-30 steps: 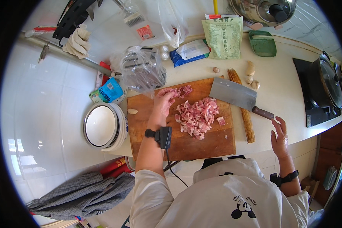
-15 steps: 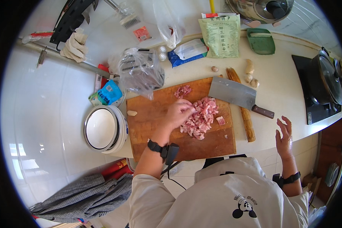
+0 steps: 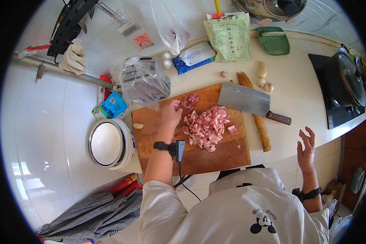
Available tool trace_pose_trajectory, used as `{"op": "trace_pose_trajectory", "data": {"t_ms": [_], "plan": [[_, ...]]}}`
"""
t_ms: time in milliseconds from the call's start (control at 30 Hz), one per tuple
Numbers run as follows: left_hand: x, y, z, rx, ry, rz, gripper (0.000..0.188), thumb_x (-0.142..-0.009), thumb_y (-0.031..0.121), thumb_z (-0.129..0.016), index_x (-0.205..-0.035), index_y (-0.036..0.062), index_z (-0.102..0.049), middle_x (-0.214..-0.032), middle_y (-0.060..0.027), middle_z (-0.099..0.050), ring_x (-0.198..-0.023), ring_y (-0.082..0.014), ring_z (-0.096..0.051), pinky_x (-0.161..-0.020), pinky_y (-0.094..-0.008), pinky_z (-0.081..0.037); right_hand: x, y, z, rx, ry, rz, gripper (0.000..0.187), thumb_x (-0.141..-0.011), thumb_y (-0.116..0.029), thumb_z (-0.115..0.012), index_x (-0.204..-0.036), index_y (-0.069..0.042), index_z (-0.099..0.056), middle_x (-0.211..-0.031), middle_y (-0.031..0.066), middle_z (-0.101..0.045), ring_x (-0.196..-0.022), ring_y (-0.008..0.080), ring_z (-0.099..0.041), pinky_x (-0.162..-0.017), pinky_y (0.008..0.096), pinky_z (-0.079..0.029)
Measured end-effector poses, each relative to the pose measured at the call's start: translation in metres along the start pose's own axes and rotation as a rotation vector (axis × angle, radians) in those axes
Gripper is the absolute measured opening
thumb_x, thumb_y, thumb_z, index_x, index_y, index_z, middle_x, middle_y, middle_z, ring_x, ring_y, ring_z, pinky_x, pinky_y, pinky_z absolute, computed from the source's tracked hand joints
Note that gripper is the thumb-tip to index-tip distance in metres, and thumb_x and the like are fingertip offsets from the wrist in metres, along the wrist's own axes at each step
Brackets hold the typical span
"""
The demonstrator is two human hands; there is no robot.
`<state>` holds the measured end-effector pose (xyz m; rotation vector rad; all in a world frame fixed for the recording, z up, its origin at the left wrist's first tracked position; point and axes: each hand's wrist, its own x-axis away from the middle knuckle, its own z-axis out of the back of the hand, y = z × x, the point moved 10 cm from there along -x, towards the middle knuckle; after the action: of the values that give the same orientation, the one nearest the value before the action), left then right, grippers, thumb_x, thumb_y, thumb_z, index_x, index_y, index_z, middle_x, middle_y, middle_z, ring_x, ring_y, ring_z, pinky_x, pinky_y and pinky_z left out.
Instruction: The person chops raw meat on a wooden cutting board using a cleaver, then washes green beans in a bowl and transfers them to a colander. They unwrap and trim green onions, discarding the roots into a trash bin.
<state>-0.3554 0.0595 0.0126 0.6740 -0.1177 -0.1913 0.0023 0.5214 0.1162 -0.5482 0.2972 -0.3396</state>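
Observation:
My left hand (image 3: 171, 114) is over the wooden cutting board (image 3: 152, 140), its fingers curled together at the left edge of a small heap of darker chopped meat (image 3: 190, 101). Whether anything is pinched in them is hidden. To the right of that wrist lies a larger pile of diced pink meat (image 3: 207, 128), with one cube (image 3: 232, 130) apart from it. Held up off the counter's front edge, my right hand (image 3: 306, 150) is open and holds nothing. A cleaver (image 3: 245, 99) rests across the board's upper right corner, its dark handle pointing toward my right hand.
A pale clove-like piece (image 3: 138, 126) lies on the board's left. Stacked bowls (image 3: 106, 144) stand beside it. A bagged toaster (image 3: 144, 83) and green packet (image 3: 228, 37) are behind. A brown stick (image 3: 261, 132), ginger (image 3: 262, 70) and a stove pot (image 3: 347, 81) are rightward.
My left hand has left the large meat pile and moved left and slightly up to the small heap. My right hand stays raised, nearly unchanged. The view has shifted slightly.

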Motion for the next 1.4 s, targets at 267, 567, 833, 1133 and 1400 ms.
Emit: {"op": "trace_pose_trajectory", "data": {"t_ms": [267,567,833,1133,1400], "plan": [[-0.023,0.016,-0.019,-0.128,-0.073,-0.057,0.041,-0.074,0.01,-0.078,-0.112,0.0023,-0.066,-0.09,-0.0118,-0.07,-0.078,-0.0214,-0.068,-0.073,-0.0322,-0.054,-0.001,0.0,-0.006,-0.004,-0.007,0.004,0.049,-0.082,0.014,-0.053,-0.127,-0.007,-0.058,-0.14,0.0162,-0.043,-0.101,0.026,-0.06,-0.092,0.0377,-0.05],[-0.015,0.029,-0.012,0.067,0.086,-0.161,0.033,-0.083,0.004,-0.069,-0.116,0.005,-0.067,-0.092,-0.0146,-0.072,-0.083,-0.0204,-0.07,-0.075,-0.03,-0.054,-0.001,-0.004,-0.008,0.011,-0.008,0.002,0.05,-0.082,0.013,-0.054,-0.127,-0.007,-0.058,-0.139,0.0156,-0.043,-0.098,0.0247,-0.06,-0.091,0.0371,-0.05],[0.014,0.022,-0.007,-0.135,-0.135,0.113,0.028,-0.08,0.027,-0.073,-0.102,0.0091,-0.07,-0.091,-0.0135,-0.07,-0.089,-0.0308,-0.068,-0.076,-0.0391,-0.053,-0.001,-0.002,-0.021,-0.037,-0.034,0.002,0.048,-0.082,0.014,-0.052,-0.125,-0.006,-0.058,-0.139,0.016,-0.043,-0.095,0.0244,-0.06,-0.088,0.0359,-0.05],[0.01,0.029,-0.004,-0.184,-0.198,0.177,0.02,-0.08,0.022,-0.072,-0.092,0.0069,-0.069,-0.085,-0.0128,-0.071,-0.079,-0.0244,-0.068,-0.07,-0.035,-0.053,-0.006,-0.018,-0.019,-0.025,-0.058,0.031,0.047,-0.081,0.015,-0.048,-0.123,-0.002,-0.058,-0.14,0.0176,-0.042,-0.104,0.027,-0.059,-0.092,0.0369,-0.049],[0.092,0.071,0.022,0.478,-0.051,0.0,0.014,-0.081,0.006,-0.075,-0.09,0.0005,-0.066,-0.079,-0.0041,-0.069,-0.07,-0.0067,-0.061,-0.065,-0.025,-0.05,0.018,-0.011,-0.018,0.003,-0.16,0.021,0.047,-0.081,0.014,-0.05,-0.124,-0.003,-0.057,-0.139,0.0184,-0.041,-0.113,0.0307,-0.055,-0.09,0.0395,-0.049]]}}
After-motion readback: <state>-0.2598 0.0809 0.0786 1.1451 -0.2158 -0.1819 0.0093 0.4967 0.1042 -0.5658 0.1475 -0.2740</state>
